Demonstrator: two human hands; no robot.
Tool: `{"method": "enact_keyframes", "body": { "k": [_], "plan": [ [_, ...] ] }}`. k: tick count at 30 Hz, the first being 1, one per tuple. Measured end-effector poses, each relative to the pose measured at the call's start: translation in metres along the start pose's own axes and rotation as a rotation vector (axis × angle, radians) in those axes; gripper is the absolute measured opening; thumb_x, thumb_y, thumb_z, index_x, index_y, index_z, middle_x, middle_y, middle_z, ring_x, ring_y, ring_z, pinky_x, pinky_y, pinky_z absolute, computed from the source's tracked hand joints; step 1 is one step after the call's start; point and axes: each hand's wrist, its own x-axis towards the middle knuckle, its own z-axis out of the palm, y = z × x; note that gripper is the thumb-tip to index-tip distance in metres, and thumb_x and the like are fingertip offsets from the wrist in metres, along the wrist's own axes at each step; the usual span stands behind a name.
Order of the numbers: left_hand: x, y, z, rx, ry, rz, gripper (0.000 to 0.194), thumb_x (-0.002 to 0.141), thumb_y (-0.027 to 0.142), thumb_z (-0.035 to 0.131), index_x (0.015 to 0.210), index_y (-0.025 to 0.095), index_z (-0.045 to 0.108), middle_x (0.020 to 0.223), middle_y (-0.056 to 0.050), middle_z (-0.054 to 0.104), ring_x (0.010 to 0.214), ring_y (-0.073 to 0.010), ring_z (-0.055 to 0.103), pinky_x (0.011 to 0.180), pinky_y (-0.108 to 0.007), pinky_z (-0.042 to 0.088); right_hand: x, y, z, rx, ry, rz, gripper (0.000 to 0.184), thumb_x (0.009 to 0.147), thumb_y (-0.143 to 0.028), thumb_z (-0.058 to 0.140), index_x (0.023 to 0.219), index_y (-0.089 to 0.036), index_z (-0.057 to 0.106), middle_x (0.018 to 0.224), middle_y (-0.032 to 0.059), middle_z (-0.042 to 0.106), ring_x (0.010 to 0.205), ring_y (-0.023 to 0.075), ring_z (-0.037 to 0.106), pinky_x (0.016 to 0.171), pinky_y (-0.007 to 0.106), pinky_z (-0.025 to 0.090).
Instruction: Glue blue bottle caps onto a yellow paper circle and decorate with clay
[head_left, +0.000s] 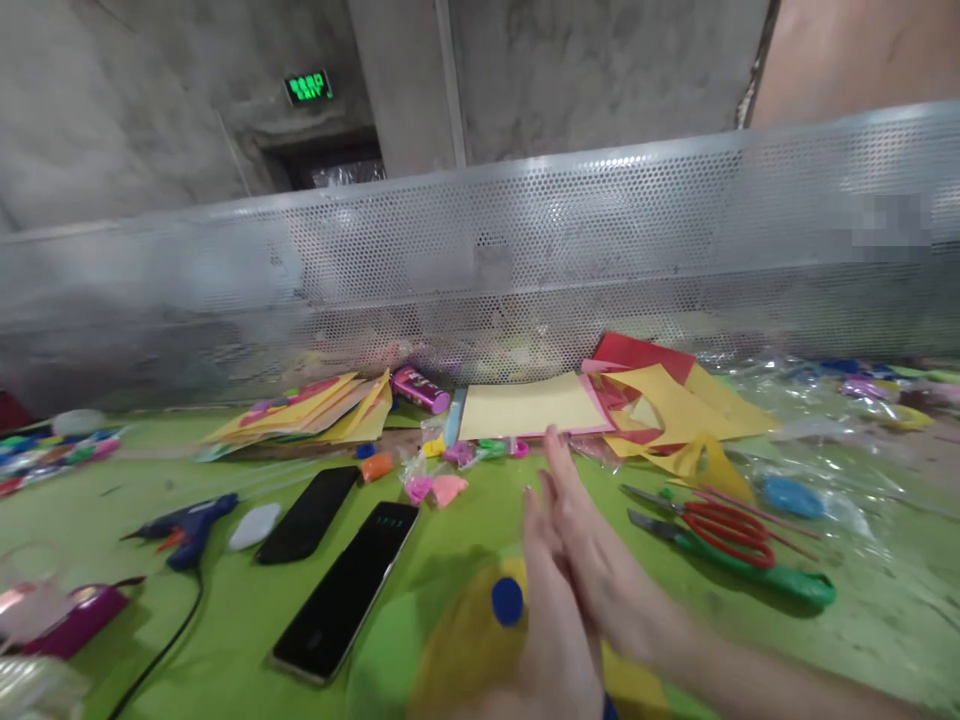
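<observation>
Yellow sheeting, rounded at its edge (457, 660), lies closest to us, right under the wrists, with a dark blue disc (508, 602) on it, just beside the left hand (551, 610). That hand is flat and unclenched, its fingers straight and pointing away from the body. The right hand (600, 550) is flat too, set against the left palm to palm, fingers stretched out and reaching a little farther. From where I stand I can't tell whether anything is pressed between the palms.

To the left, on the green tabletop (232, 620), a phone showing faint digits (349, 595) lies aslant, with a second dark phone (309, 515) just past it. Beyond these to the left are a white rounded piece (255, 527) and a blue glue gun (187, 525), its black cord trailing towards us. On the right, red-handled scissors (731, 530) lie against a green-handled tool (757, 572), near a blue lump (791, 495) among clear plastic.

Past the fingertips sit small bright lumps, one orange (377, 466), one pink (448, 490). Behind them lies a cream sheet (525, 408), between stacked coloured paper (300, 410) and cut yellow paper (712, 405); a purple tube (420, 388) rests beside the stack. Perforated metal (600, 230) screens the table's far side, and a green exit sign (307, 88) glows on the concrete wall.
</observation>
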Motion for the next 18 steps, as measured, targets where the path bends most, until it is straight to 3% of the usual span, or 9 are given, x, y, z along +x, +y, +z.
{"method": "enact_keyframes", "body": {
  "k": [2,3,5,7,9,12,14,16,18],
  "plan": [
    [-0.004,-0.001,0.005,0.100,0.069,0.058,0.050,0.084,0.050,0.027,0.096,0.025,0.067,0.115,-0.009,0.061,0.128,-0.0262,0.037,0.098,-0.042,0.043,0.026,0.001,-0.015,-0.028,0.010,0.027,0.073,0.090,-0.062,0.005,0.145,-0.014,0.002,0.150,0.0029,-0.003,0.135,0.0159,-0.006,0.110,0.043,-0.001],
    [-0.004,0.001,0.005,0.149,0.080,0.107,0.036,0.079,0.048,0.042,0.087,0.026,0.070,0.110,-0.009,0.064,0.128,-0.0291,0.038,0.107,-0.041,0.030,0.036,0.001,-0.021,-0.049,0.017,0.031,0.074,0.090,-0.062,0.007,0.145,-0.013,0.003,0.150,0.0035,-0.003,0.135,0.0164,-0.008,0.109,0.044,-0.003],
    [0.002,0.004,-0.002,0.171,0.053,0.189,0.019,0.069,0.041,0.060,0.082,0.031,0.069,0.108,-0.006,0.065,0.129,-0.0317,0.034,0.112,-0.046,0.020,0.045,-0.001,-0.023,-0.100,0.006,0.016,0.078,0.089,-0.063,0.007,0.144,-0.009,0.003,0.150,0.0055,-0.004,0.135,0.0176,-0.009,0.109,0.044,-0.004],
    [0.010,0.005,-0.014,0.128,0.037,0.235,0.037,0.072,0.050,0.054,0.103,0.034,0.063,0.119,-0.001,0.060,0.130,-0.0298,0.034,0.111,-0.048,0.024,0.040,-0.009,-0.015,-0.153,-0.044,-0.021,0.079,0.089,-0.063,0.008,0.144,-0.007,0.002,0.150,0.0062,-0.005,0.135,0.0186,-0.009,0.110,0.044,-0.002],
    [0.016,0.001,-0.024,0.067,0.069,0.263,0.059,0.078,0.062,0.033,0.129,0.034,0.043,0.136,0.003,0.046,0.134,-0.0248,0.028,0.108,-0.045,0.031,0.028,-0.019,0.000,-0.209,-0.146,-0.086,0.077,0.090,-0.062,0.013,0.144,-0.009,0.006,0.150,0.0049,-0.001,0.136,0.0196,-0.006,0.110,0.043,0.001],
    [0.016,-0.003,-0.031,-0.054,0.186,0.348,0.081,0.073,0.074,0.012,0.142,0.031,0.011,0.149,0.007,0.021,0.139,-0.0189,0.011,0.110,-0.037,0.029,0.018,-0.029,0.019,-0.293,-0.276,-0.157,0.074,0.090,-0.060,0.021,0.144,-0.010,0.011,0.149,0.0047,0.005,0.136,0.0213,0.000,0.111,0.043,0.004],
    [0.012,0.002,-0.033,-0.185,0.206,0.240,0.081,0.073,0.074,0.006,0.141,0.030,0.015,0.145,0.002,0.031,0.137,-0.0200,0.019,0.107,-0.038,0.033,0.025,-0.029,0.026,-0.342,-0.279,-0.151,0.076,0.090,-0.060,0.021,0.143,-0.006,0.012,0.149,0.0095,0.007,0.136,0.0242,0.002,0.111,0.046,0.005],
    [0.007,0.013,-0.034,-0.306,0.149,0.053,0.073,0.080,0.066,0.005,0.134,0.025,0.033,0.132,-0.006,0.049,0.127,-0.0240,0.039,0.100,-0.042,0.040,0.039,-0.027,0.026,-0.380,-0.251,-0.119,0.080,0.089,-0.062,0.017,0.142,-0.001,0.014,0.147,0.0155,0.012,0.135,0.0282,0.005,0.109,0.051,0.007],
    [0.002,0.023,-0.036,-0.539,0.124,-0.140,0.064,0.085,0.060,0.009,0.120,0.023,0.049,0.123,-0.008,0.057,0.119,-0.0227,0.050,0.095,-0.037,0.045,0.052,-0.024,0.020,-0.403,-0.231,-0.085,0.081,0.088,-0.065,0.017,0.142,-0.004,0.017,0.145,0.0182,0.020,0.134,0.0332,0.011,0.107,0.058,0.010]
  ]
}}
